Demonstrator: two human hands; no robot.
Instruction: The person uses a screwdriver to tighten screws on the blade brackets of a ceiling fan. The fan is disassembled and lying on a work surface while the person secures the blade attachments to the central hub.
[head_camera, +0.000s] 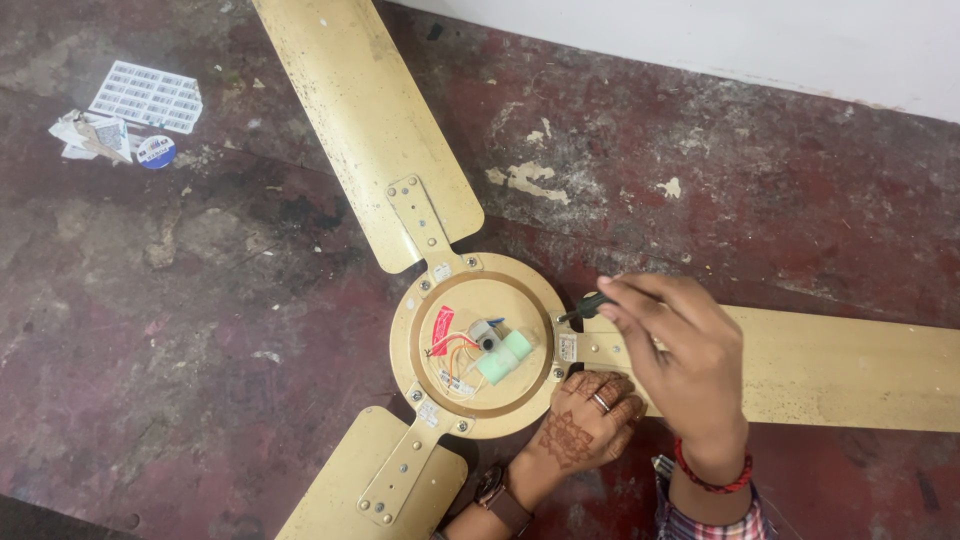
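A rough concrete floor, painted dark red and worn to grey patches, fills the view, with a white wall along the top right edge. On it lies a ceiling fan with three long, flat metal blades in a dull cream-gold, speckled with dirt. One blade runs up and left, one goes right, and one points down and left. Each is bolted through a narrow bracket to the round hub, a shallow metal dish with a brown ring inside. In the open centre sit two pale green cylinders, a small grey block and loose red, orange and white wires.

The left hand, patterned with henna and wearing a ring and a brown watch, rests curled in a loose fist on the hub's lower right rim. The right hand, with a red bracelet at the wrist, pinches a dark-handled screwdriver whose tip meets the hub's right edge, where the right blade joins.

Scraps of paper and a small blue disc lie at the top left.
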